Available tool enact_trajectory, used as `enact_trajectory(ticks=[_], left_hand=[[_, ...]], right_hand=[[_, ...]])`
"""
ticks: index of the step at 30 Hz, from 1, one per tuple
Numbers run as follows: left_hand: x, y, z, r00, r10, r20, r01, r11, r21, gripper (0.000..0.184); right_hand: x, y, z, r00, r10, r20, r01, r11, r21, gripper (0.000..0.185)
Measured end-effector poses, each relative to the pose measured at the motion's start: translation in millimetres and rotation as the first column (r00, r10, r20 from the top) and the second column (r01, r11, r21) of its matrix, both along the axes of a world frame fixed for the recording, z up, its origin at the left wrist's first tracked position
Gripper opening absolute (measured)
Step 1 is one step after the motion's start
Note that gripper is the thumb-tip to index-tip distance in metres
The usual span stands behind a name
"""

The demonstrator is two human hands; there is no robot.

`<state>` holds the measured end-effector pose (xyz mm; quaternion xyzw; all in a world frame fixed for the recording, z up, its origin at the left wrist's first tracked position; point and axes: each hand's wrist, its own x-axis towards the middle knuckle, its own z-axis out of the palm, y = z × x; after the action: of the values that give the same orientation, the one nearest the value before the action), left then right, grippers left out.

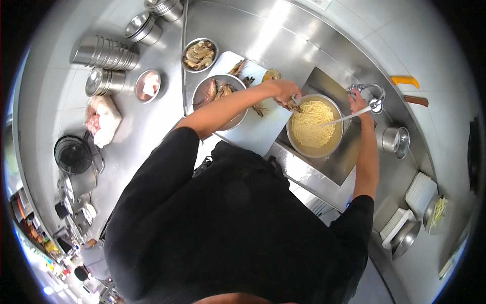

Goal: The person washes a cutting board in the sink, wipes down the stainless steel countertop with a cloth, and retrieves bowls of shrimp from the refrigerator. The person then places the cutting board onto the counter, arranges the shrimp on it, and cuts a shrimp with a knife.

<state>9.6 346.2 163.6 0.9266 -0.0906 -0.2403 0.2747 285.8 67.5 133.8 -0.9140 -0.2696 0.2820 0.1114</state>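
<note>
My left hand (286, 91) is closed around a prawn (290, 105) at the left rim of a metal bowl of yellow noodles (315, 125). The bowl sits in the steel sink (349, 147). On the far right side of the sink, my right hand (358, 103) is at the base of the tap (375, 92); its fingers are partly hidden, so its grip is unclear. A pale stream runs from the tap towards the noodles. Several prawns (259, 108) lie on a white cutting board (268, 133) beneath my left forearm, beside a large bowl of prawns (206, 91).
A smaller bowl of prawns (200, 54) stands behind the board. Stacked metal pots (104, 52), a bowl of pale pieces (148, 86) and a bag of meat (103, 120) are on the left counter. Knives (416, 101) hang right; a metal pot (395, 140) stands near the sink.
</note>
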Motion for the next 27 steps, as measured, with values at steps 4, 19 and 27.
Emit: enact_trajectory(ticks=[4, 19, 27], left_hand=[[-26.3, 10.6, -41.4, 0.998, 0.07, -0.004, -0.07, 0.994, 0.081, 0.043], [-357.1, 57.2, -37.4, 0.088, 0.951, -0.295, -0.919, -0.037, -0.393, 0.058], [-425.7, 30.1, 9.5, -0.131, 0.827, -0.546, -0.764, -0.436, -0.476, 0.055]], right_hand=[[29.9, -3.3, -25.7, 0.999, -0.035, -0.038, 0.038, 0.995, 0.087, 0.045], [-180.6, -72.1, -64.6, 0.787, -0.291, -0.544, 0.563, 0.7, 0.44, 0.026], [-257.3, 59.1, 18.0, 0.892, -0.069, -0.447, 0.355, 0.718, 0.599, 0.024]])
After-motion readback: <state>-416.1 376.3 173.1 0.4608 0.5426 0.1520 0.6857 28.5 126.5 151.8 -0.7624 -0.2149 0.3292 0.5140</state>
